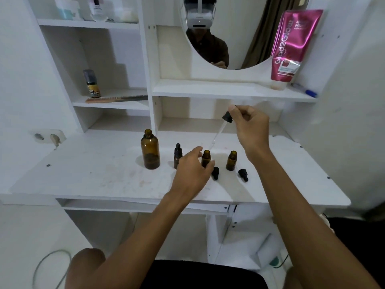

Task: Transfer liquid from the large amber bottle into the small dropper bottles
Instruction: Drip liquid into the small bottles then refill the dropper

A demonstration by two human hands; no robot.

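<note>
One tube (291,44) reads "Glad2Glow"; right hand (253,126) pinches dropper (227,118).

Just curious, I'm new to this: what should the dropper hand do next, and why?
Probably lower the dropper tip into the middle bottle and squeeze: the right hand holds it just above that open mouth, and the left hand steadies the bottle.

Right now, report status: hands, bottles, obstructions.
Left hand holds open middle bottle. Right hand pinches dropper, tip near its mouth. Loose caps in front, nothing blocking.
</note>
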